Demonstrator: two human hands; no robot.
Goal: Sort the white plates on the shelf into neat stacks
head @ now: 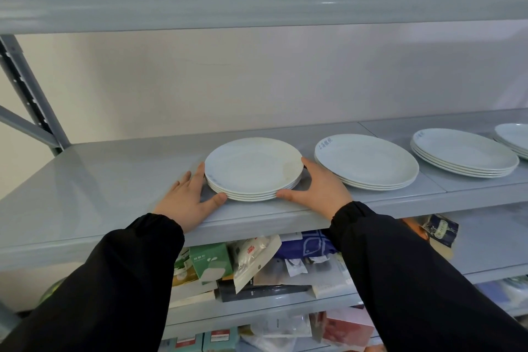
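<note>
A stack of several white plates sits near the front edge of the grey metal shelf. My left hand rests flat on the shelf against the stack's left rim, thumb touching its front. My right hand presses the stack's right rim, thumb at the front. Both hands cup the stack from the sides. To the right stand a second plate stack, a third plate stack, and part of a fourth plate stack at the frame's edge.
An upper shelf beam hangs above the plates, with a white wall behind. The lower shelf is packed with boxes and bags. A grey upright post stands at the left.
</note>
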